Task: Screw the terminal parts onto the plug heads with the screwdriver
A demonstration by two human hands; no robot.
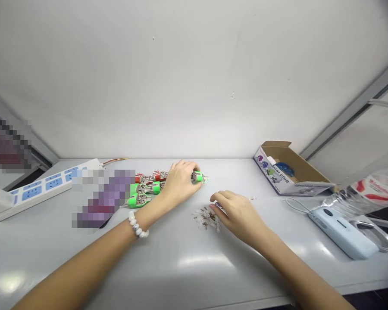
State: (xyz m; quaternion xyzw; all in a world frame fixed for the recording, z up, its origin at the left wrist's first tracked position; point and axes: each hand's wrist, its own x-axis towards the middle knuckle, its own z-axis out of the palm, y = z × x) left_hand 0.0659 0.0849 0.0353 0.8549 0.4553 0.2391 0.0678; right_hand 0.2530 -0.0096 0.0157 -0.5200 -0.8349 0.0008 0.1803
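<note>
My left hand (182,181), a bead bracelet on its wrist, is closed around a green plug (198,177) with a grey face and metal prongs. Just left of it lie rows of similar plug parts, green ones (139,199) in front and red ones (160,175) behind. My right hand (234,211) is closed on a screwdriver (252,199); its thin shaft sticks out to the right and the handle is mostly hidden by the fingers. Beside those fingertips, a small pile of screws and clear plastic pieces (207,218) is spread on the table.
An open cardboard box (291,185) with a blue item (284,168) inside stands at the back right. A light-blue device (344,232) and a plastic bottle (368,189) lie at the right. On the left are a power strip (56,183) and a purple, pixelated item (108,200).
</note>
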